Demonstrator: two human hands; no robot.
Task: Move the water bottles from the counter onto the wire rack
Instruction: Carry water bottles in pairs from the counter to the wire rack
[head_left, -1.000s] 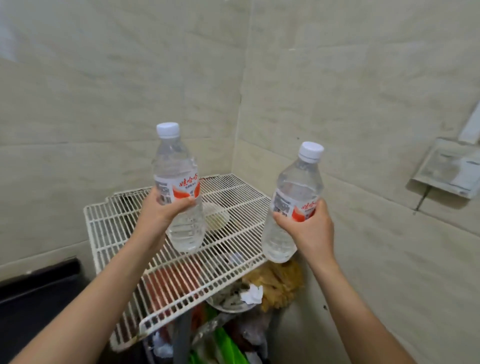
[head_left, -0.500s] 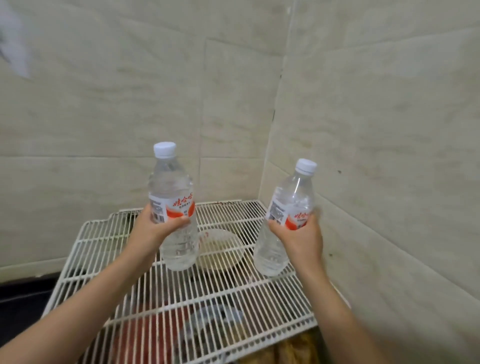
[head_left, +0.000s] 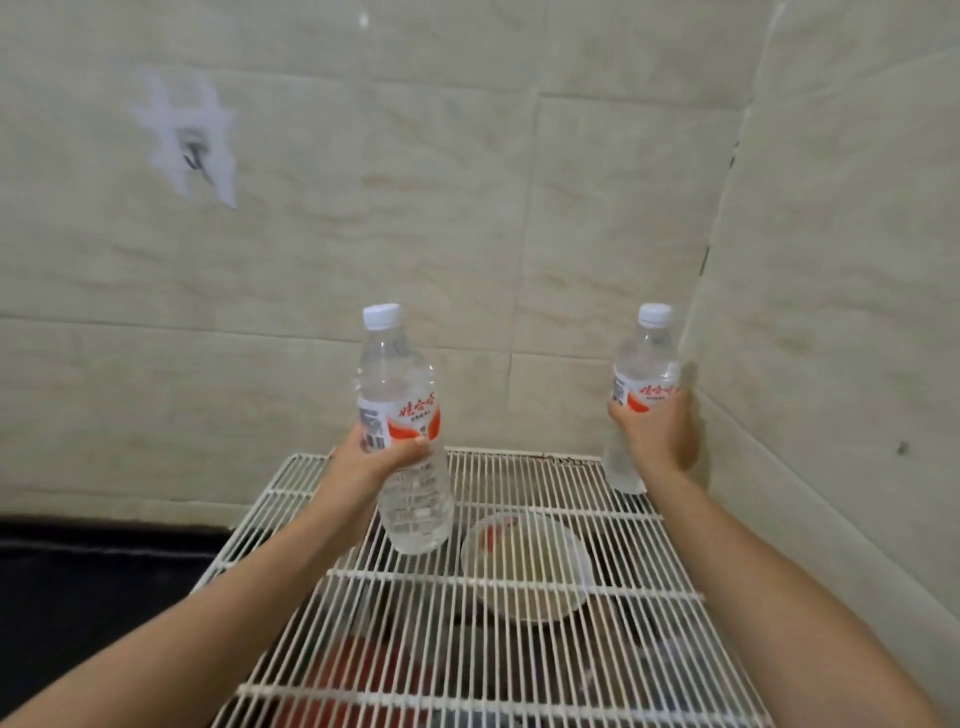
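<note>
Two clear water bottles with white caps and red-and-white labels are upright over the white wire rack (head_left: 519, 670). My left hand (head_left: 374, 457) grips the left bottle (head_left: 402, 431) around its label, its base at the rack's middle; whether it touches the wires I cannot tell. My right hand (head_left: 657, 436) grips the right bottle (head_left: 641, 384) at the rack's far right corner, close to the side wall, its base at rack level.
A shallow clear dish (head_left: 524, 566) lies on the rack between my arms. Red and dark items show blurred beneath the wires. Tiled walls meet in a corner behind the rack. A hook (head_left: 195, 156) sticks to the back wall. A dark surface (head_left: 93, 597) lies at left.
Both bottles have moved farther back over the rack. The right bottle went toward the far right corner by the wall. The view has come closer to the rack.
</note>
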